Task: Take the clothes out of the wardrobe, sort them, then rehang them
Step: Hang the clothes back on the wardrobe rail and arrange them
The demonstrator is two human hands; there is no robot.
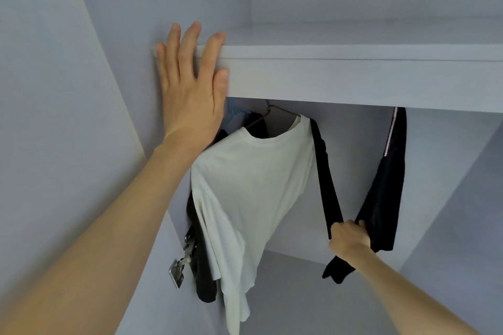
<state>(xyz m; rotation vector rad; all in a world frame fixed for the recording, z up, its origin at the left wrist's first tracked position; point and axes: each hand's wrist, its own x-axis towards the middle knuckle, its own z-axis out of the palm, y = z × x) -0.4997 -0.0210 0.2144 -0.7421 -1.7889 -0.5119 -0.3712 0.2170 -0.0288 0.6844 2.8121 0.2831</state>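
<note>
a: which step is this?
b: taking out, i'd judge; the right hand (349, 236) grips the black garment (381, 193) low down, its top hanging under the shelf (353, 81); next it needs unhooking above.
a: and the left hand (190, 84)?
b: flat, fingers straight, pressing the shelf edge; the white t-shirt (253, 185) on its hanger (280, 111) hangs just beside, a door hinge (182, 261) lower left.

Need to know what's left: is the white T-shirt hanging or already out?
Hanging inside: the white T-shirt hangs from a hanger under the shelf.
</note>
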